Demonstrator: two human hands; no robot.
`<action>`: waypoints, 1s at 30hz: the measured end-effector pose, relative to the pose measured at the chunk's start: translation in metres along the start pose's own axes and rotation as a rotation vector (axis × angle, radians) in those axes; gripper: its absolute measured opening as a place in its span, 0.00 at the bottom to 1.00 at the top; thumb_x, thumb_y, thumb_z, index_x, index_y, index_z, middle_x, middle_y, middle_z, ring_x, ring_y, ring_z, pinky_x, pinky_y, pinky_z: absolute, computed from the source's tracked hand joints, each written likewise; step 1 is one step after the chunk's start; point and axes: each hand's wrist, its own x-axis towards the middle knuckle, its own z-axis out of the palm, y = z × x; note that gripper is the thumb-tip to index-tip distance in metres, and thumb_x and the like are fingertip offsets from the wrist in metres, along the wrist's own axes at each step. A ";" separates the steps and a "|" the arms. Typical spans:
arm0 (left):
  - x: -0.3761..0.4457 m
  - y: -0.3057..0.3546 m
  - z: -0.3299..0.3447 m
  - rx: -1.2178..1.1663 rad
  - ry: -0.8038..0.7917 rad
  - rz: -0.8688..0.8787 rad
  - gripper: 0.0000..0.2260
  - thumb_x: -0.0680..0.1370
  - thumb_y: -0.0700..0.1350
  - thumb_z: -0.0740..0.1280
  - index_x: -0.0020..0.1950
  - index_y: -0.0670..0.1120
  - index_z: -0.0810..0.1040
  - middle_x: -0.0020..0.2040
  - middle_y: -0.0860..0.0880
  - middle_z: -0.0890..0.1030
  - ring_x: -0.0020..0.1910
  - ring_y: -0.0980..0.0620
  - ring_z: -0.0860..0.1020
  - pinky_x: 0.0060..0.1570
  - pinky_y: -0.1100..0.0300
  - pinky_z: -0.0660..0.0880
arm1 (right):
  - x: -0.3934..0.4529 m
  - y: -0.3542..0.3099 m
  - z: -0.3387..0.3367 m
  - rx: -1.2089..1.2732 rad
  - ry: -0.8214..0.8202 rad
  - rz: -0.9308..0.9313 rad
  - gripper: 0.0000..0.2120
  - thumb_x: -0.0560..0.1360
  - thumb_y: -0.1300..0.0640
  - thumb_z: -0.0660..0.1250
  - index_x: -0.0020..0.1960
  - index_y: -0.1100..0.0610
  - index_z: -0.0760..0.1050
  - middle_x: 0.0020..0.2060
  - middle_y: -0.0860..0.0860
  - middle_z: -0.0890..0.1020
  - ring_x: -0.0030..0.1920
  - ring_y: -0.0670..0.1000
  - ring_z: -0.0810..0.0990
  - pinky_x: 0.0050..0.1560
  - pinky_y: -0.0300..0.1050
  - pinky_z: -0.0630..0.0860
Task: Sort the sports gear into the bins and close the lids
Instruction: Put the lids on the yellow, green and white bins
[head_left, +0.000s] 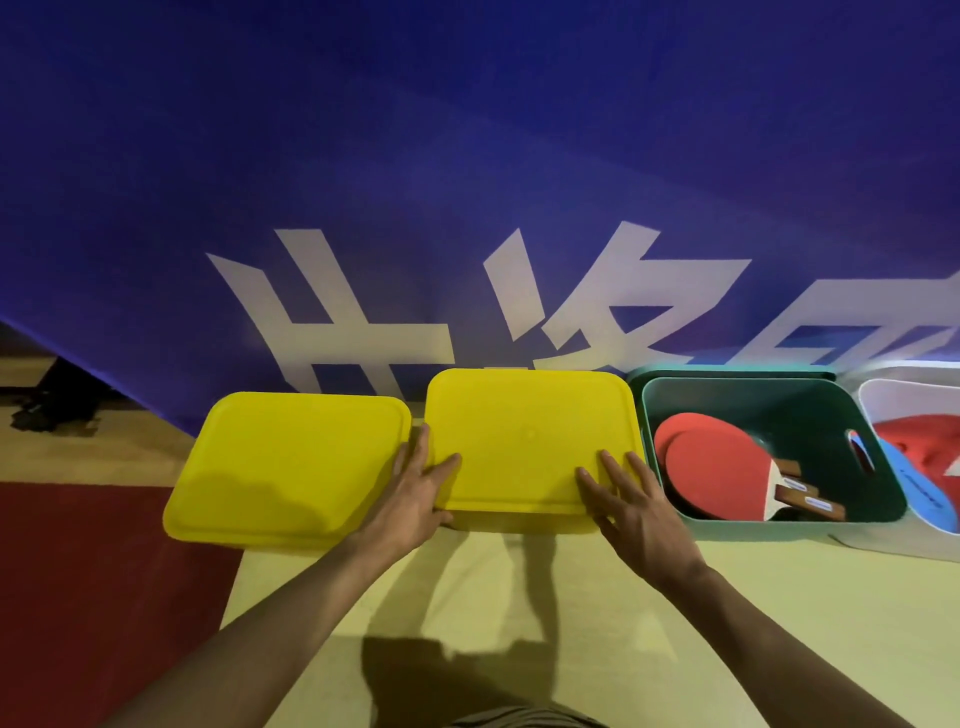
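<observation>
Four bins stand in a row on the floor (519, 597), along the foot of a blue banner (467, 156) with large white characters. The two on the left are yellow and both have their lids on. The left yellow bin (285, 462) sits beside the edge where the pale floor meets a dark red patch (78, 571). The middle yellow bin (524, 441) stands just beside it, the two nearly touching.

Both of the person's hands are on the middle yellow bin's lid. The left hand (415, 499) lies at the lid's near left corner, its fingers straight and spread, some reaching into the gap between the two yellow bins, the thumb under the near rim. The right hand (634, 504) rests flat on the lid's near right corner, fingers straight and apart. Neither grip is closed round anything; both are wide and pressing flat.

To the right, a green bin (769, 405) stands open with no lid on it. Inside lie two red table tennis bats (711, 467), stacked, with wooden handles pointing to the near right. Furthest right, partly cut off by the frame, is an open white bin (883, 540) holding something red and something blue; what they are cannot be told.
</observation>
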 end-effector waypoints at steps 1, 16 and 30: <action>0.001 0.005 -0.001 0.005 0.000 -0.030 0.42 0.77 0.53 0.74 0.83 0.60 0.51 0.82 0.47 0.31 0.82 0.37 0.43 0.78 0.39 0.57 | 0.001 -0.001 0.000 -0.019 -0.009 0.010 0.34 0.78 0.49 0.71 0.80 0.45 0.61 0.79 0.59 0.64 0.76 0.73 0.61 0.68 0.73 0.70; -0.003 0.027 0.006 -0.213 -0.017 -0.257 0.44 0.77 0.49 0.75 0.83 0.54 0.50 0.78 0.41 0.58 0.76 0.39 0.63 0.72 0.47 0.67 | 0.007 -0.029 0.002 -0.069 -0.053 0.209 0.40 0.82 0.48 0.63 0.83 0.43 0.39 0.82 0.61 0.48 0.74 0.81 0.53 0.75 0.73 0.58; 0.000 0.019 0.000 -0.021 -0.124 -0.195 0.44 0.79 0.59 0.69 0.84 0.53 0.43 0.72 0.38 0.63 0.69 0.42 0.68 0.68 0.51 0.69 | 0.007 -0.031 -0.006 -0.128 -0.117 0.216 0.30 0.83 0.44 0.60 0.82 0.40 0.52 0.82 0.59 0.56 0.72 0.82 0.59 0.69 0.73 0.68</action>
